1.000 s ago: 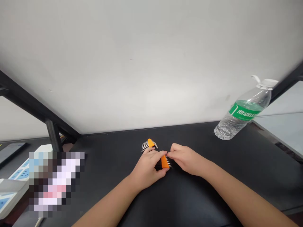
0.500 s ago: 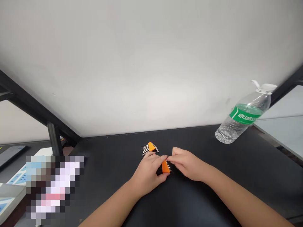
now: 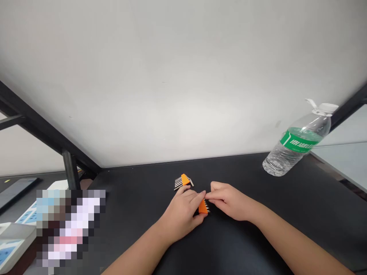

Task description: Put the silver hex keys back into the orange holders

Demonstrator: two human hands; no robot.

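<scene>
My left hand (image 3: 183,214) is closed around an orange hex key holder (image 3: 203,207), its fingers along the far end and the thumb at the near end. Short metal key ends poke out of the holder's right side; its left side is hidden under my palm. My right hand (image 3: 228,200) has curled fingers, with the thumb and index finger close together at the holder's far end. What lies between those fingertips is too small to make out. Just beyond my left hand, a second orange hex key holder (image 3: 185,179) with several silver keys lies on the black tabletop (image 3: 137,202).
A large clear water bottle (image 3: 299,139) with a green label stands at the back right, near the wall (image 3: 183,76). To the left are a black metal frame post (image 3: 71,170), a white power strip (image 3: 11,244), a blurred-out item (image 3: 74,229) and a flat dark device (image 3: 18,193).
The whole view has shifted slightly, moving everything a little right and down. Both hands keep nearly the same grip; the right fingertips sit marginally differently at the holder's far end.
</scene>
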